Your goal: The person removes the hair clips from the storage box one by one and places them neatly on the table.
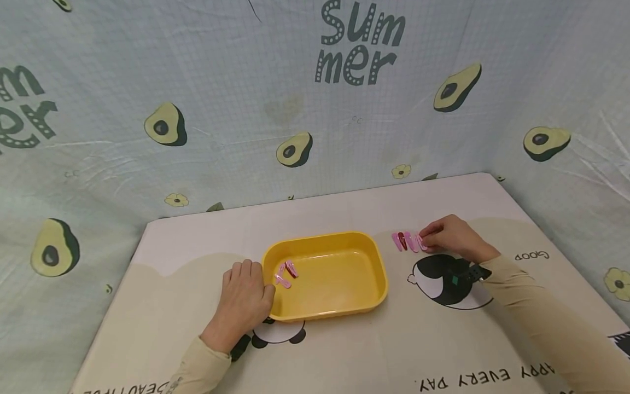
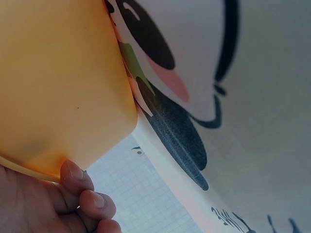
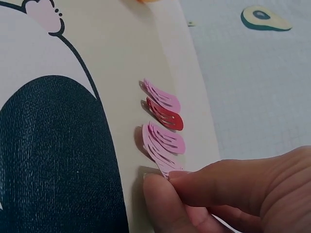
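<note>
Right hand pinches a pink clip, right of centre in head view; left hand grips yellow tray. I'd use light fingertip pressure, lifting clear of the neighbouring clip.

The tray is plain yellow. At its right, one red hair clip lies among pink hair clips. The tabletop is cream, with black-and-white cartoon figures; the far cloth is pale blue-green, with green-and-yellow avocados.
</note>
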A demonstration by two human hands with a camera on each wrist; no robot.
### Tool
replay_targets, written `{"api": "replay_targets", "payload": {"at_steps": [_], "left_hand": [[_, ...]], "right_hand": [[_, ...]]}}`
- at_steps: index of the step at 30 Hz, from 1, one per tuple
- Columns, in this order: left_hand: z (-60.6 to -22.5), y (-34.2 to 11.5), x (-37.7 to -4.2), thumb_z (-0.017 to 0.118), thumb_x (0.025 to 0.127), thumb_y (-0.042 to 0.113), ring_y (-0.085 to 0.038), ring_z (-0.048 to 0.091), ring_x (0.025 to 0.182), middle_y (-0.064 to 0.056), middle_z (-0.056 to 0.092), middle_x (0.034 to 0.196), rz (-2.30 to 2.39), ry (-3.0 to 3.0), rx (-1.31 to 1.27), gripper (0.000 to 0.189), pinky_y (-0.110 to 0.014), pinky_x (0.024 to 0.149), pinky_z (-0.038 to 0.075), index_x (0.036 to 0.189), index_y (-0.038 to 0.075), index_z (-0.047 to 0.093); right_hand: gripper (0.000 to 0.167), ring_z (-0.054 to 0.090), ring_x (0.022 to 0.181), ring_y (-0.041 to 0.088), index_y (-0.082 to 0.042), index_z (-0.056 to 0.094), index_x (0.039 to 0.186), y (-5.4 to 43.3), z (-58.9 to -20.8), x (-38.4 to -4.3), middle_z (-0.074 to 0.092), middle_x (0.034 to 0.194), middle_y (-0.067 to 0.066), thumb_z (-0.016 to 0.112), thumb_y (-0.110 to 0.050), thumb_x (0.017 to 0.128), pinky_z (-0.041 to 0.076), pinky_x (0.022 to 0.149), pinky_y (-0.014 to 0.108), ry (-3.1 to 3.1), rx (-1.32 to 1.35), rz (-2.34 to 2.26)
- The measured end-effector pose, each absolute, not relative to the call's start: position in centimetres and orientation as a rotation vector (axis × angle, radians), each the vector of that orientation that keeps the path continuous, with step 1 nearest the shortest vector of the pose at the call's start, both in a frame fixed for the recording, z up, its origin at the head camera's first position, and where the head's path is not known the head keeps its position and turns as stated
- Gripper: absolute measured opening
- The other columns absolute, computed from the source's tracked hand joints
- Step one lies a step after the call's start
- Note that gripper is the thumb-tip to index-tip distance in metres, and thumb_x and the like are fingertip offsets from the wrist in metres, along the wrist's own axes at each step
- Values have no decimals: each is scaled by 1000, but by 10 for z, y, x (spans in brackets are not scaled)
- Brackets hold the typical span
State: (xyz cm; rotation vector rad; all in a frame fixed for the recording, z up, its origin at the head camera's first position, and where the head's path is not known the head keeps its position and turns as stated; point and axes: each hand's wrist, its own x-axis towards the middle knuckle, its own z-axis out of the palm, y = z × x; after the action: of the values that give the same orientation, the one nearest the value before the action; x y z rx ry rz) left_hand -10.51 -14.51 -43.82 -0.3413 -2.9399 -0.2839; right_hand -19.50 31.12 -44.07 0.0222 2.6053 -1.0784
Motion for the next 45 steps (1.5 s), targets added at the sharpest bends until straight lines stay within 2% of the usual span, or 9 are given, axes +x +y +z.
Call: {"api": "replay_targets", "payload": {"at_steps": [7,18,24,33,45], "left_hand": [[-439,-146,-106,55,89,15,-25,33,77,-8,38,76,-285,-2914,-358,15,-37,75,25,83,3,48],[-439,-146,-106,55,89,14,-25,32,76,-7,38,76,-277,-2908,-363,15,-37,74,25,82,4,47],[-439,-145,-106,54,89,14,-25,33,76,-8,38,76,-280,-2916,-356,15,-37,75,25,83,3,47],[-439,-145,-105,54,89,15,-25,33,77,-7,38,76,-293,-2924,-350,15,-38,76,26,82,4,47],[-439,-144,-104,54,90,15,-25,33,78,-8,39,78,-290,-2938,-346,15,-38,76,25,84,2,48]], "right_hand": [[39,69,87,15,6,69,122,313,-440,-193,71,118,24,68,-21,94,61,85,32,2634,24,-1071],[35,66,92,21,2,72,120,313,-440,-197,72,118,21,68,-22,94,57,82,28,2642,27,-1021],[38,67,92,21,3,72,121,313,-440,-196,73,117,21,64,-26,96,55,81,27,2659,40,-1023],[44,70,85,14,5,70,123,313,-440,-198,78,100,12,62,-31,98,59,89,39,2658,81,-1016],[43,73,86,13,4,71,121,313,-438,-194,79,101,11,59,-32,100,56,100,49,2681,89,-1035]]}}
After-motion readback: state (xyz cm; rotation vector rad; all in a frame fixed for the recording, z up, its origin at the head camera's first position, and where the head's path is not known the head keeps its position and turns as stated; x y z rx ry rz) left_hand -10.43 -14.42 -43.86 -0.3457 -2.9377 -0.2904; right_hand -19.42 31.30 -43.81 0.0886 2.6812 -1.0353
